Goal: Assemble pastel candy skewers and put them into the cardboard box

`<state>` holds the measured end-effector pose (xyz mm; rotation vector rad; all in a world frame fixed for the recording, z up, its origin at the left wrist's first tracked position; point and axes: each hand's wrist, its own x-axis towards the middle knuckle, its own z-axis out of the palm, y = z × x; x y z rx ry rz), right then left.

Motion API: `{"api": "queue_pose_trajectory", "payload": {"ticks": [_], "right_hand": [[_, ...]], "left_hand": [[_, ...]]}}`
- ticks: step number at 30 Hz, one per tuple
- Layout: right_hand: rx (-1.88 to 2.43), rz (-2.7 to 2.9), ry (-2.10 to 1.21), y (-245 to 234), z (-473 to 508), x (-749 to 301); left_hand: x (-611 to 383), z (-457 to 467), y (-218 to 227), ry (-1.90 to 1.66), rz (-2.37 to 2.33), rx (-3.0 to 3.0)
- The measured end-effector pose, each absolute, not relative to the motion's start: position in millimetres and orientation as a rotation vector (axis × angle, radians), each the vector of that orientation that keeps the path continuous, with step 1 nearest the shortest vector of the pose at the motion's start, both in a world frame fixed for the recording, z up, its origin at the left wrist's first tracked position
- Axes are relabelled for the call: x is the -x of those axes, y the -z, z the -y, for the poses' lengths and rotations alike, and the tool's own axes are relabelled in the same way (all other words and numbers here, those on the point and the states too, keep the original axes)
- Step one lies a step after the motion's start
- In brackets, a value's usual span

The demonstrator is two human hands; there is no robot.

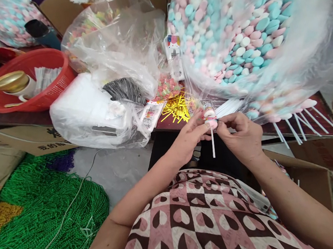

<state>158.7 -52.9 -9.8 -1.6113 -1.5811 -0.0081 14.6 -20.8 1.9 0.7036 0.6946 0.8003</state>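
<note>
A pink lollipop on a white stick, wrapped in a small clear bag, is held upright between both hands in front of the table edge. My left hand pinches it from the left, fingers closed. My right hand pinches it from the right, fingers curled. Just behind lies a pile of yellow twist ties. A huge clear bag of pink, blue and white lollipops fills the upper right, white sticks poking out at its lower edge.
A red basket with a gold tape roll sits at the left. Clear plastic bags and a white packet stack cover the table's middle. Green bead strings lie lower left. Cardboard boxes stand at the right.
</note>
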Motion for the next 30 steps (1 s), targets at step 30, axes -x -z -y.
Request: {"api": "queue_pose_trajectory", "payload": {"ticks": [30], "right_hand": [[1.624, 1.789, 0.025, 13.6, 48.3, -162.8]], "left_hand": [[-22.9, 19.0, 17.3, -0.935, -0.963, -1.028]]}}
